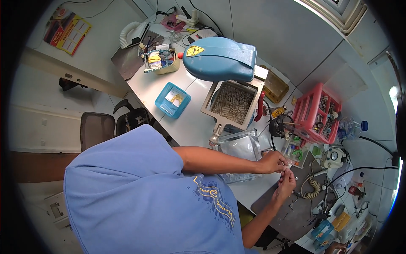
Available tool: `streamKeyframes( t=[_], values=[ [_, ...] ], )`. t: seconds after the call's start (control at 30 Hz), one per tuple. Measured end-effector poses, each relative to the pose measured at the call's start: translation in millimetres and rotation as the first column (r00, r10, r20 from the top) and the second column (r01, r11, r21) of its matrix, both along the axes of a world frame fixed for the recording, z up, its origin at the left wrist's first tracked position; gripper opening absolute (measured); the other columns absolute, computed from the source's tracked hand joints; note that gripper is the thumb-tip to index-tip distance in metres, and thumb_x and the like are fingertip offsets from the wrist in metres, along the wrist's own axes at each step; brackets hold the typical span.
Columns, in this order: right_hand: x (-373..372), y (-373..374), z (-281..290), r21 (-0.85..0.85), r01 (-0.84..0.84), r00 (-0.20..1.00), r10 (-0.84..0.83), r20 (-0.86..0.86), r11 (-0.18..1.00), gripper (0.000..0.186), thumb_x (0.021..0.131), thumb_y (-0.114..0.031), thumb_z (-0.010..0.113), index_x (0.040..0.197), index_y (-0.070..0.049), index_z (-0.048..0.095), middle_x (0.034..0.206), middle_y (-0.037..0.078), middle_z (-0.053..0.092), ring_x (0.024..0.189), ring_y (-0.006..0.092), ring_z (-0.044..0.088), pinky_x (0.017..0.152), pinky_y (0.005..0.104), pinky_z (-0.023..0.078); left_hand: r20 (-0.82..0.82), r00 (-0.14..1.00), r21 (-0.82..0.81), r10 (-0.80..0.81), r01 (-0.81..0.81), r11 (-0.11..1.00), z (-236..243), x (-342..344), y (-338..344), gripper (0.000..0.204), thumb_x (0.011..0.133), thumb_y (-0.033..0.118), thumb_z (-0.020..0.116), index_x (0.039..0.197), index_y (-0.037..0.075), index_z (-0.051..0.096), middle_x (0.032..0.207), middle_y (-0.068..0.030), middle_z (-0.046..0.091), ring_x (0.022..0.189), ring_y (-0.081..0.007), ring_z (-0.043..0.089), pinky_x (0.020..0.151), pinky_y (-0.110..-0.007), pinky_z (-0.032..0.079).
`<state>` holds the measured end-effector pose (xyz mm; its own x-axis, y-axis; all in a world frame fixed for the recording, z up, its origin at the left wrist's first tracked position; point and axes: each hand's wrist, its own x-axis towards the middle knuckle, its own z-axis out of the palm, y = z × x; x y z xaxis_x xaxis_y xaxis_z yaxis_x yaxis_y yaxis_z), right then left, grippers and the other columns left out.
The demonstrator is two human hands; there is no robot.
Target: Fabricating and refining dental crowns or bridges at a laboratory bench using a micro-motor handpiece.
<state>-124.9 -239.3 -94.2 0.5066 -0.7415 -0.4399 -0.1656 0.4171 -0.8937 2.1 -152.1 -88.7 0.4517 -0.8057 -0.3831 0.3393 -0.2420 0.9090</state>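
Note:
My left hand [272,162] and my right hand [286,185] meet above the right part of the white worktop. The fingers of both are closed in a pinch, with the fingertips almost touching. Something tiny and pale seems to be between them, too small to name. Partly under my left forearm lies a silver foil bag [241,146]. Just beyond my fingers, a clear tray [294,151] holds small bottles with coloured caps. My right forearm passes over the edge of a grey mat [279,215].
A blue-hooded machine [226,59] stands at the back, its metal-framed tray [207,106] full of small grains. A blue plastic basket [163,99] sits left of it. Rightward are a pink basket [311,108] of small parts, a coiled cord [313,189] and a clear bottle [349,128].

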Motion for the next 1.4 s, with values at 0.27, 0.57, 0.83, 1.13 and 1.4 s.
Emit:
streamKeyframes(
  t=[0.27,0.57,0.83,1.13,1.4],
  values=[
    [-2.0,-7.3,-12.4,-0.24,-0.21,0.971,0.175,-0.16,0.948,0.018,0.094,-0.02,0.063,0.091,-0.002,0.065,0.064,-0.004,0.051,0.053,0.0016,0.041,0.046,0.0194,0.03,0.361,0.916,0.033,-0.175,0.175,0.984,17.9,13.7,44.6,0.028,0.086,0.01,0.064,0.113,-0.001,0.065,0.079,-0.0113,0.07,0.075,-0.0139,0.069,0.067,-0.029,0.054],
    [63.9,-86.9,-1.3,-0.707,-0.702,0.683,-0.198,-0.703,0.088,0.017,0.092,-0.019,0.054,0.095,-0.009,0.067,0.074,0.014,0.067,0.066,0.0305,0.068,0.058,0.0435,0.051,0.074,0.992,-0.023,-0.101,0.103,0.994,21.4,16.9,98.3,0.021,0.092,0.006,0.054,0.109,-0.003,0.061,0.093,-0.009,0.071,0.089,-0.0129,0.067,0.077,-0.026,0.052],
    [97.0,-114.6,-24.9,-0.456,-0.86,0.494,-0.144,-0.858,-0.23,0.024,0.093,-0.02,0.05,0.082,-0.006,0.065,0.078,0.016,0.068,0.065,0.0323,0.068,0.054,0.0418,0.054,-0.267,0.963,-0.196,-0.02,-0.034,0.98,82.7,32.8,106.5,0.021,0.094,0.012,0.058,0.112,0.0,0.061,0.098,-0.0072,0.065,0.094,-0.0124,0.065,0.085,-0.024,0.054],
    [86.4,-136.6,-67.7,-0.543,-0.805,0.589,-0.21,-0.78,-0.24,0.022,0.094,-0.021,0.047,0.093,-0.004,0.06,0.08,0.02,0.066,0.067,0.0378,0.066,0.055,0.0489,0.053,-0.458,0.885,-0.369,-0.09,-0.097,0.924,152.1,53.9,107.9,0.027,0.094,0.012,0.058,0.117,-0.004,0.057,0.103,-0.0067,0.061,0.099,-0.0148,0.065,0.088,-0.023,0.054],
    [85.3,-128.7,-55.5,-0.527,-0.81,0.579,-0.214,-0.787,-0.256,0.023,0.095,-0.022,0.048,0.082,-0.006,0.057,0.068,0.016,0.065,0.06,0.0364,0.066,0.051,0.0464,0.053,-0.466,0.872,-0.447,-0.153,-0.082,0.891,158.0,50.7,107.1,0.028,0.094,0.011,0.059,0.119,-0.002,0.057,0.105,-0.0059,0.061,0.104,-0.0157,0.064,0.09,-0.023,0.053]
  ],
)
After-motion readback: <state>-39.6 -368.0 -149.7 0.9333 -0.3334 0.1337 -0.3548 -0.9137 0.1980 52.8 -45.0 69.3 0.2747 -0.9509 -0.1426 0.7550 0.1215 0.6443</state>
